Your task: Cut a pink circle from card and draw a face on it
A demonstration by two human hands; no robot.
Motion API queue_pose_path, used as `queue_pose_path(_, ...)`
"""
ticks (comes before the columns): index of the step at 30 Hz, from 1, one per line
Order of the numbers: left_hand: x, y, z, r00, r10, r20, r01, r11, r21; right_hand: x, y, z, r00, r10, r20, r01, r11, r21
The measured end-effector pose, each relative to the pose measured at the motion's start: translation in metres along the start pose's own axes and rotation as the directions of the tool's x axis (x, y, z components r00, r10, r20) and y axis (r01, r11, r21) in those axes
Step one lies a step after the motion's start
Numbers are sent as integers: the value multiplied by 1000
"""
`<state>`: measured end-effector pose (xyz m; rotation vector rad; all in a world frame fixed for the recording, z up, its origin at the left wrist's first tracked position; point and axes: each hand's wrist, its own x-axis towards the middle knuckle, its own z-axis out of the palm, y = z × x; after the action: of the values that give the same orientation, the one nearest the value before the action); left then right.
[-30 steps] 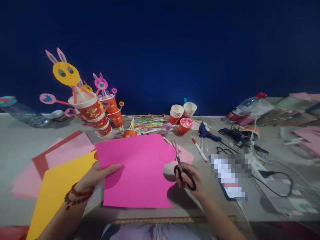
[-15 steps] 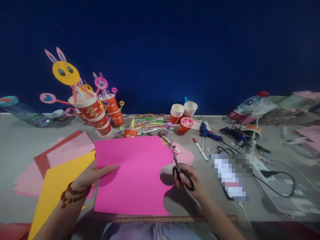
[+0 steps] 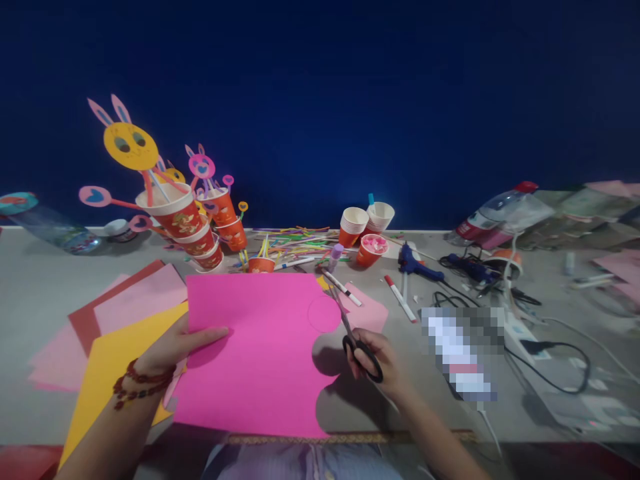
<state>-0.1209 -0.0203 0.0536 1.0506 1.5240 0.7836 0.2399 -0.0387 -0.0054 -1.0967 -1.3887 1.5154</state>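
Note:
A large sheet of bright pink paper (image 3: 255,367) is held up over the table, its right edge cut into rounded notches. My left hand (image 3: 193,340) grips its left edge, thumb on top and the other fingers hidden beneath. In my right hand (image 3: 373,357) are black-handled scissors (image 3: 350,337), fingers through the loops. The scissor blades point up and away, along the paper's upper right edge. Near them, a drawn circle (image 3: 324,315) shows on the sheet, partly cut round. Yellow paper (image 3: 115,367) lies under my left forearm.
Paper cups with a yellow rabbit face (image 3: 131,147) stand at the back left. Colourful sticks (image 3: 295,243) lie behind the sheet. A blue glue gun (image 3: 417,265), a red-capped marker (image 3: 400,299), cables and a power strip (image 3: 530,340) are on the right.
The pink sheet and my left hand have shifted slightly left and towards me. The scissors have moved a little left, staying by the circle's edge.

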Motion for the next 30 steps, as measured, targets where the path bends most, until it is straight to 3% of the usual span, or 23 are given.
queue_pose_path(21,-2,18,-2,999,-16,-28,14,999,-47,0,0,-5,998,40,52,-37,997,-73)
queue_pose_path(30,9,15,-24,987,-70,145,71,997,0,-1,0,-6,993,102,57,-99,994,-46)
